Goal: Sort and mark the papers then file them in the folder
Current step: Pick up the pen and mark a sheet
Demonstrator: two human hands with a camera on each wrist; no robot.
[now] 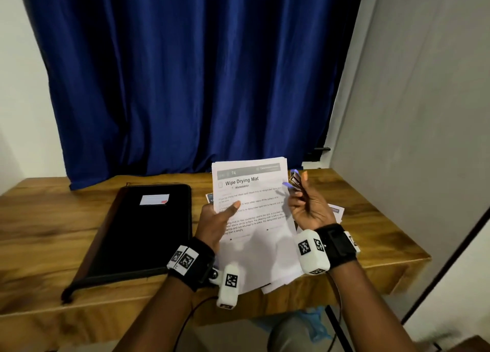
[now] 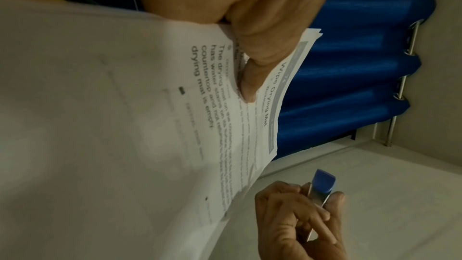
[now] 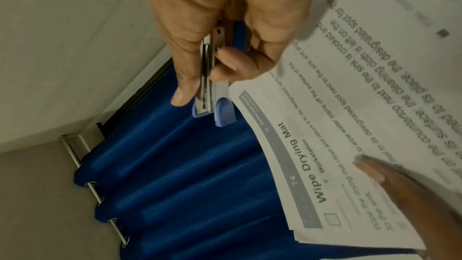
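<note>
Papers, a white printed sheaf [image 1: 252, 205] headed "Wipe Drying Mat", stand tilted above the wooden table [image 1: 371, 232], pinched by the left hand [image 1: 216, 219]. Just beside their top corner, the right hand [image 1: 307, 205] grips a blue-and-metal stapler [image 3: 212, 94]. Farther left lies the closed black folder [image 1: 138, 232]. Stapling seems next: the corner must enter the stapler's mouth.

The setting appears to be a room in a home arranged as a desk corner. A wooden table [image 1: 358, 219] fills the lower half of the frame. Behind it, a blue curtain [image 1: 185, 73] hangs on rings from a metal rod [image 3: 97, 199], flanked by plain pale walls [image 1: 424, 99].
</note>
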